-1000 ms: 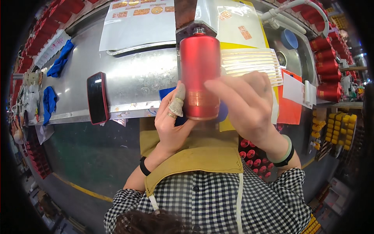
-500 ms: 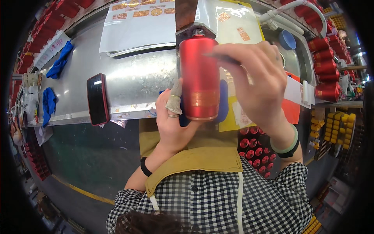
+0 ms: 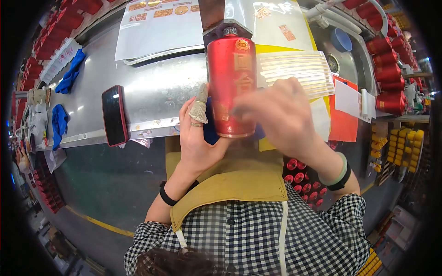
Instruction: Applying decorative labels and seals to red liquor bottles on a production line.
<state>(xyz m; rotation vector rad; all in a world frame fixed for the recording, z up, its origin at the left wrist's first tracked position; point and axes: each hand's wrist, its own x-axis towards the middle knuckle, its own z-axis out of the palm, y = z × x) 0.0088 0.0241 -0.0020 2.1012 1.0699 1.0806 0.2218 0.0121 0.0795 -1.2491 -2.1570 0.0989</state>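
Head cam: L hand [image 3: 199, 148] grips a shiny red, gold-decalled cylindrical bottle [image 3: 230, 85] (prob. glass) near its base, at the silvery steel bench [image 3: 156, 87]'s front edge. R hand [image 3: 286, 120] curled over it, blurred; can't tell if pinching. I'd keep bottle steady, press lightly.

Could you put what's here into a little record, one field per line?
Bottle: red with gold markings, neck at the far end
Left hand: at the bottle's near left, wearing a finger cover
Right hand: over the bottle's near right, blurred; contact unclear
Phone: on the metal counter, left
Blue cloths: two, left of the phone
Blue bowl: in the sink, right
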